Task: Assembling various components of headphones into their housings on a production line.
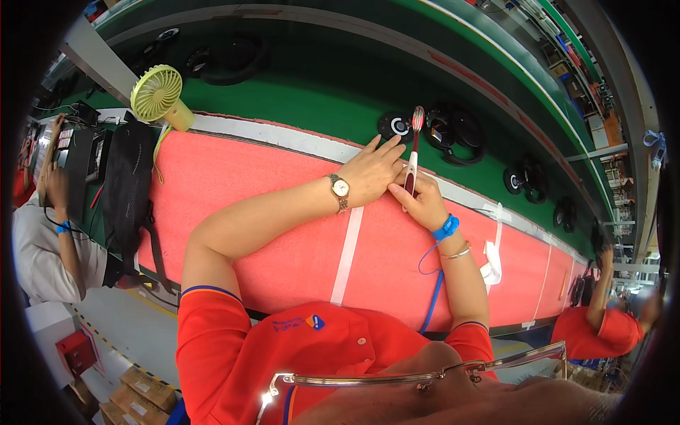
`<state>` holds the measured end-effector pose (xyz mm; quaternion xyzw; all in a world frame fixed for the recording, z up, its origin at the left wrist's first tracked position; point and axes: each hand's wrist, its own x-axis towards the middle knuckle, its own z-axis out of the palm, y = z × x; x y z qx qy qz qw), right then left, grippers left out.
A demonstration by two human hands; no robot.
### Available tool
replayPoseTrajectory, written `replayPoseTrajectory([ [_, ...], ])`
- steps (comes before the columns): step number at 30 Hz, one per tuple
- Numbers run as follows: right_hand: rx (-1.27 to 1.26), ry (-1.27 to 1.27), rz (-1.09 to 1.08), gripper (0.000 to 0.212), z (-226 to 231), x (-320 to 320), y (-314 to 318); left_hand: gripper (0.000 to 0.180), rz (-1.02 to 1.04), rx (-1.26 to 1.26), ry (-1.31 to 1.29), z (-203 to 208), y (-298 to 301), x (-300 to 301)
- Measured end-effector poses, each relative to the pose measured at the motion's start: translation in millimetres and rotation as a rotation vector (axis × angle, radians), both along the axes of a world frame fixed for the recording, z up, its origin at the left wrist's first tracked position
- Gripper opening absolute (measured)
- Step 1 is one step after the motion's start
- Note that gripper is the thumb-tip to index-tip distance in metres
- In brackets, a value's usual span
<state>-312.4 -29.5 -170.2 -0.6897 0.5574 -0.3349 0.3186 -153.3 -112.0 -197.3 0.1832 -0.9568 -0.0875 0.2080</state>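
Grip and Visibility Status

The right hand point(427, 204) gripped the red-and-white toothbrush point(413, 164) by its handle, brush head directed to the far side; the grip partly covered the handle's near end. The left hand point(370, 174) lay open just to the left, fingers extended toward the black disc point(387, 126) on the green surface point(333, 106). Fingertip contact with the disc (viewed from above) could not be confirmed. Farther right, the black ring-shaped part point(467, 132) was indistinct.
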Motion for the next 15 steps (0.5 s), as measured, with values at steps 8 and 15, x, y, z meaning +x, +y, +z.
replayPoseTrajectory([
  [8,-0.058,0.033,0.056,0.016,2.3,-0.3,-2.5,0.031,0.035,0.062,-0.024,6.4,2.1,0.9],
  [15,-0.173,0.009,0.218,0.016,2.3,-2.6,-5.9,0.034,0.015,0.026,0.041,2.6,2.4,0.8],
])
